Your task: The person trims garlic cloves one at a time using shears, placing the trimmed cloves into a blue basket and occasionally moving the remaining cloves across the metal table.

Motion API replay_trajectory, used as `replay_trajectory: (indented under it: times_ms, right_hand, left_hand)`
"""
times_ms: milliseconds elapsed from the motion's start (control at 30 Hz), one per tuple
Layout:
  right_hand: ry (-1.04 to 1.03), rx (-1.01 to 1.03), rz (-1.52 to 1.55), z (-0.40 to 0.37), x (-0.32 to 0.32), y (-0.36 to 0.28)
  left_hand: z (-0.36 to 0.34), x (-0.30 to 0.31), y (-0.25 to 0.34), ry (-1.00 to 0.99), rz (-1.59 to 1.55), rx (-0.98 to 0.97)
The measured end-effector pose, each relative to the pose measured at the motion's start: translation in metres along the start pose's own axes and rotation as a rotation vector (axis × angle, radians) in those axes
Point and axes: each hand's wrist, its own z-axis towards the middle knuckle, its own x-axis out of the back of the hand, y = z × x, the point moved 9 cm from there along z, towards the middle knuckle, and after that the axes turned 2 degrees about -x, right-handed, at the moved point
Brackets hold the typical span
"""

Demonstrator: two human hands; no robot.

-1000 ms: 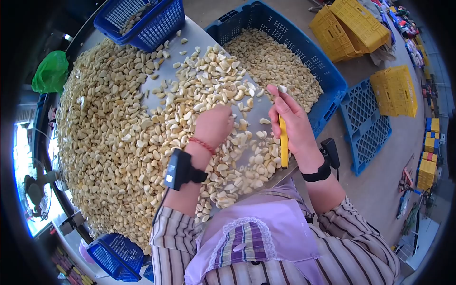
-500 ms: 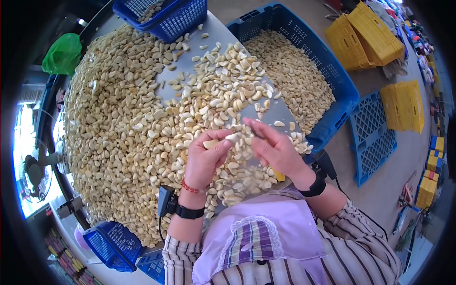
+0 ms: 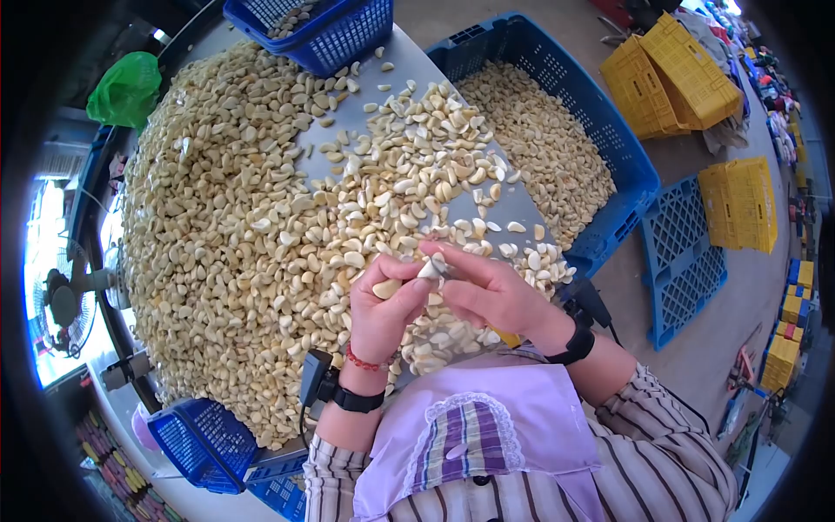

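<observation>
A metal table [image 3: 487,204] is heaped with pale cashew kernels [image 3: 235,226]. My left hand [image 3: 383,309] is raised over the near edge of the heap, pinching kernels: one tan kernel [image 3: 386,288] and a white kernel [image 3: 430,269] at the fingertips. My right hand [image 3: 487,291] meets it from the right, gripping a small knife whose yellow handle [image 3: 508,337] sticks out below the palm; the blade tip touches the white kernel. Both wrists carry black bands.
A large blue crate [image 3: 557,130] of kernels stands beside the table on the right. A smaller blue basket [image 3: 317,26] sits at the table's far end, another [image 3: 200,444] at the near left. Yellow crates [image 3: 678,70] and a blue crate [image 3: 683,252] lie on the floor. Green bag [image 3: 126,91] at left.
One second ago my left hand was down in the heap and my right hand held the knife up apart. Both hands have since come together over the near edge, with kernels in the left.
</observation>
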Motion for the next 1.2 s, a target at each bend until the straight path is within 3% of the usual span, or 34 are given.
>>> replay_trajectory:
  times_ms: [33, 100, 233, 267, 367, 433, 567, 633, 867, 933, 1067, 1133, 1200]
  right_hand:
    - [-0.004, 0.002, -0.001, 0.002, -0.001, 0.002]
    - [0.019, -0.038, 0.045, 0.008, 0.000, 0.012]
    - [0.061, -0.029, 0.134, 0.012, 0.004, 0.013]
    - [0.061, 0.001, 0.144, 0.010, 0.005, 0.009]
    - [0.049, 0.052, 0.126, 0.006, 0.002, 0.005]
    - [0.031, 0.140, 0.002, 0.005, -0.002, 0.001]
    - [0.072, 0.138, -0.130, 0.003, -0.010, -0.002]
    - [0.065, 0.308, -0.526, 0.002, -0.014, -0.008]
    - [0.026, 0.189, -0.578, 0.004, -0.030, -0.015]
    - [0.097, 0.378, -0.622, 0.007, -0.027, -0.017]
    - [0.052, 0.161, -0.415, 0.011, -0.030, -0.010]
    - [-0.075, 0.056, -0.152, 0.014, -0.041, -0.003]
    - [-0.121, 0.003, -0.155, 0.012, -0.045, -0.005]
  left_hand:
    - [-0.001, 0.002, -0.002, 0.002, 0.002, -0.004]
    - [-0.003, -0.001, -0.005, -0.074, -0.334, 0.016]
    - [-0.006, 0.005, -0.001, 0.004, -0.313, -0.033]
    - [-0.006, 0.009, 0.002, 0.095, -0.167, -0.042]
    - [-0.010, 0.008, 0.013, 0.078, -0.196, -0.073]
    - [-0.011, 0.009, 0.014, 0.002, -0.209, -0.090]
    - [-0.019, 0.015, 0.010, 0.120, -0.189, 0.009]
    - [-0.024, 0.014, 0.010, 0.120, -0.197, 0.047]
    - [-0.035, 0.015, 0.011, 0.203, 0.007, 0.119]
    - [-0.037, 0.016, 0.015, 0.223, 0.024, 0.103]
    - [-0.041, 0.015, 0.016, 0.224, -0.037, 0.092]
    - [-0.041, 0.014, 0.019, 0.216, -0.069, 0.053]
    - [-0.046, 0.022, 0.023, 0.307, -0.059, 0.025]
